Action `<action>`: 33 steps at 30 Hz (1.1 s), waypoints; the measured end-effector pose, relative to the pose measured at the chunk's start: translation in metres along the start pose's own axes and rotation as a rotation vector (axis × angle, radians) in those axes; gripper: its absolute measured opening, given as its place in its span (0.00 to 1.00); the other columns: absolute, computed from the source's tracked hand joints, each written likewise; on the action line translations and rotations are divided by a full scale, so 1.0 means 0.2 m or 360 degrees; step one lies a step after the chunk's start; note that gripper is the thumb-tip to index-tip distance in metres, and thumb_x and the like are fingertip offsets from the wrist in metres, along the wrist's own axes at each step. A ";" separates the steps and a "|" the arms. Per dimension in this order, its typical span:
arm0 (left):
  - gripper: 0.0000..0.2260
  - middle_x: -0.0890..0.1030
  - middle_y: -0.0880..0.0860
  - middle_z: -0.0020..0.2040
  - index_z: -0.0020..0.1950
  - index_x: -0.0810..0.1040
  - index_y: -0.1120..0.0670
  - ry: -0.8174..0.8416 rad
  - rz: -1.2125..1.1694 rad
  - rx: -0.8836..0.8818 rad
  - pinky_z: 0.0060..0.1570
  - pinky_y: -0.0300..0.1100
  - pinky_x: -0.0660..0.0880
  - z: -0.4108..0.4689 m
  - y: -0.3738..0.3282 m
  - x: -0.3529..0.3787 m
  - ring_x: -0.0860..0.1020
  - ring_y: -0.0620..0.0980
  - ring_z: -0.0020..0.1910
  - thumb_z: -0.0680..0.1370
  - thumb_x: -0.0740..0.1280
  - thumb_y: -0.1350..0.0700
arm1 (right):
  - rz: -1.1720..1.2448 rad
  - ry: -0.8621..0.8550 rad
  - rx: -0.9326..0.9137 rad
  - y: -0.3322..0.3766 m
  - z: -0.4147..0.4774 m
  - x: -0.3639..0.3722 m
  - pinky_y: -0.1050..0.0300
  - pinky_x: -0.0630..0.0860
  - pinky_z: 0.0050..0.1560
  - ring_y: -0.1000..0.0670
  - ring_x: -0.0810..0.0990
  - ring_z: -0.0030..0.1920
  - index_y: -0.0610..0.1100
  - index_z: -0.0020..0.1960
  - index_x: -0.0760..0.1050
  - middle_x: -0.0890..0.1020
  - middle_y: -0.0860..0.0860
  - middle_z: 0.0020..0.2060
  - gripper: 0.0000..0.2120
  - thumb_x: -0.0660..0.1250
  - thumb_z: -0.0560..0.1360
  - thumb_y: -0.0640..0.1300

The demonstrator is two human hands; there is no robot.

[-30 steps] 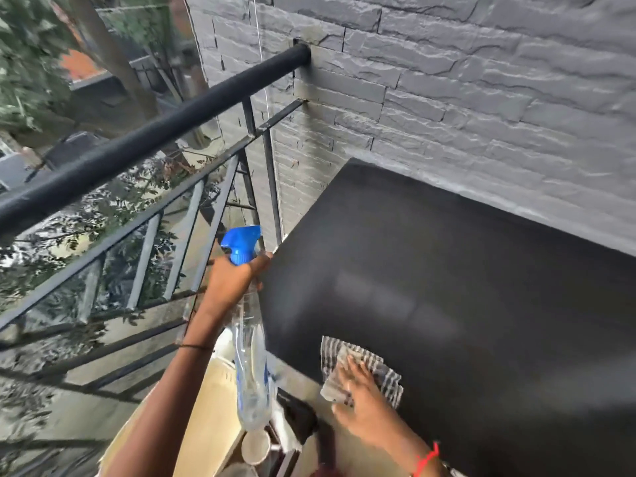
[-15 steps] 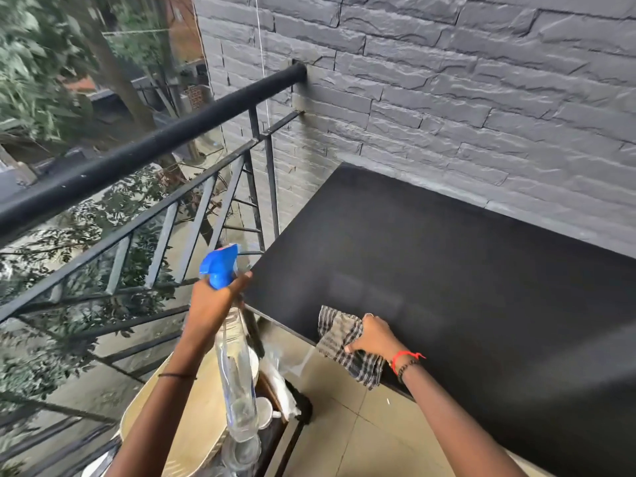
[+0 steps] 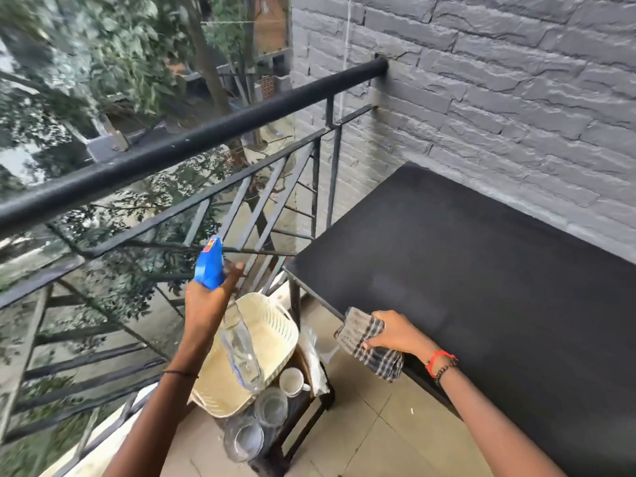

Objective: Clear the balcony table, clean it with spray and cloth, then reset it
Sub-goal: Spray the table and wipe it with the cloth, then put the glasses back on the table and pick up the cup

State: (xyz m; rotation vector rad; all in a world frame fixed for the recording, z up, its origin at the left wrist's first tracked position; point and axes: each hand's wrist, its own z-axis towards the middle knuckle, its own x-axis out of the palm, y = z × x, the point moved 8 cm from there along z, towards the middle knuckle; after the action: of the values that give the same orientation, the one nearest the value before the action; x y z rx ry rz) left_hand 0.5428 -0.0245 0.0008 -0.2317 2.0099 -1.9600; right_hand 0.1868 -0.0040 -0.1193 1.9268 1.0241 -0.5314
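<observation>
The left hand (image 3: 206, 304) gripped the spray bottle (image 3: 241, 352) round its neck, fingers curled tight, with the blue head (image 3: 209, 263) standing above the fist. The clear body of the bottle hung tilted down and to the right, held in the air over a cream basket (image 3: 275, 325). A thin black band (image 3: 179, 373) circled the left wrist.

The right hand (image 3: 395, 333) held the checked cloth (image 3: 364, 342), fingers curled over it, at the near left edge of the table (image 3: 481, 287). Part of the cloth lay on the top and part hung down over the edge. A red string and a dark bead bracelet (image 3: 438, 363) sat on the right wrist.

The table was black and stood against the grey brick wall (image 3: 499, 98), filling the right side of the view. Its left end was near the black railing (image 3: 206, 139), beyond which trees showed.

The basket rested on a low dark stand (image 3: 296, 418), just left of the table's near corner. On the same stand a white cup (image 3: 292, 382) sat to the right of the bottle's base. Two glasses (image 3: 272, 406) stood nearer, one behind the other, the closest at the stand's near end. Something clear and crumpled leaned at the stand's right side, too blurred to tell what it was. Pale tiles (image 3: 361, 438) covered the floor under the stand and table.
</observation>
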 end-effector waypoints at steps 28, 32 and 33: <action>0.18 0.73 0.55 0.37 0.46 0.73 0.59 -0.0527 -0.0254 -0.0165 0.37 0.43 0.71 0.00 1.16 -0.38 0.71 0.49 0.37 0.74 0.71 0.45 | 0.0882 0.0644 0.0232 0.74 0.87 1.36 0.50 0.78 0.55 0.42 0.81 0.54 0.36 0.59 0.75 0.82 0.39 0.54 0.19 0.73 0.70 0.40; 0.17 0.75 0.61 0.41 0.49 0.74 0.57 -0.0517 -0.0250 -0.0207 0.42 0.54 0.73 0.00 1.30 -0.38 0.73 0.52 0.40 0.74 0.71 0.44 | 0.0820 0.0741 0.0220 0.72 0.98 1.50 0.49 0.79 0.57 0.43 0.81 0.54 0.39 0.60 0.75 0.83 0.41 0.54 0.18 0.72 0.71 0.39; 0.17 0.75 0.59 0.41 0.49 0.74 0.56 -0.0527 -0.0231 -0.0212 0.41 0.53 0.72 0.00 1.32 -0.39 0.73 0.51 0.39 0.74 0.71 0.44 | 0.0809 0.0761 0.0221 0.71 1.00 1.52 0.49 0.78 0.57 0.43 0.81 0.54 0.39 0.60 0.76 0.83 0.42 0.54 0.17 0.71 0.71 0.39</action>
State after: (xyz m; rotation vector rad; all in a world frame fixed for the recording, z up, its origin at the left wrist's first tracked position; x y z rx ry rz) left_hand 0.6435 0.0138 -0.2524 -0.7028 1.9481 -1.7306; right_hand 0.4821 -0.0777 -0.3639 2.3941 0.7386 0.1610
